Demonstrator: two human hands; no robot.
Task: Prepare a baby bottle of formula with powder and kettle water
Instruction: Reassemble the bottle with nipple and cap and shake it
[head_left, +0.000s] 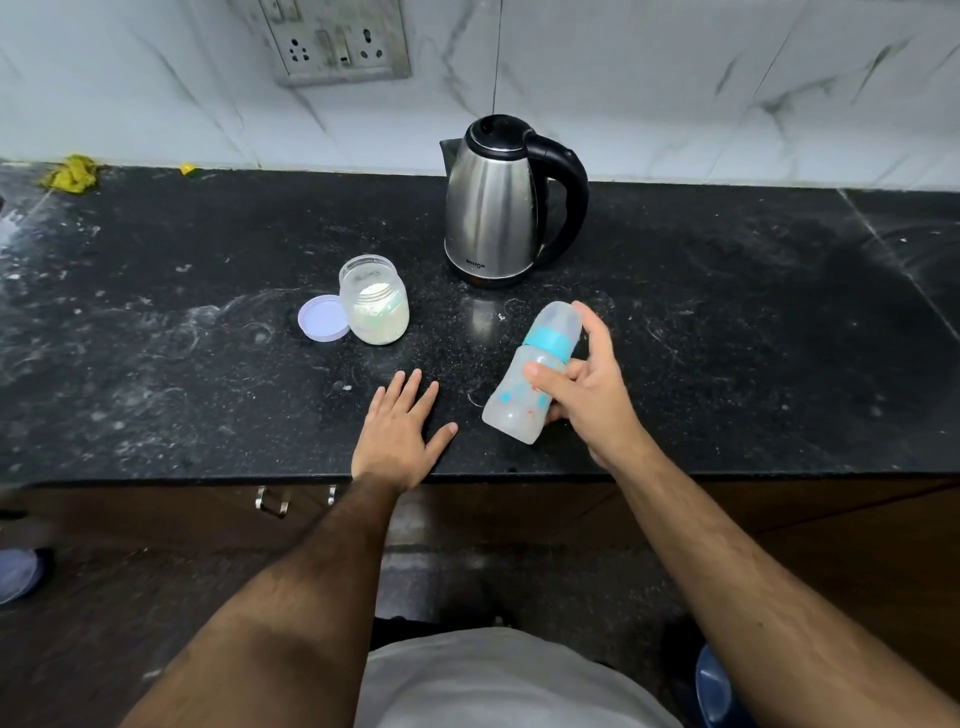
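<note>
Both arms reached over the counter: the left hand lay flat, its grip released; the right hand grasped the tilted bottle, near the kettle and the open powder jar.

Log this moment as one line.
right hand: holds capped bottle tilted | left hand: flat on counter | jar: open

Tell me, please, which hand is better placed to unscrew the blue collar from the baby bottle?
The left hand: it lies flat and empty on the countertop, close beside the baby bottle. The right hand already grips the bottle's body, tilted, so it steadies best.
</note>
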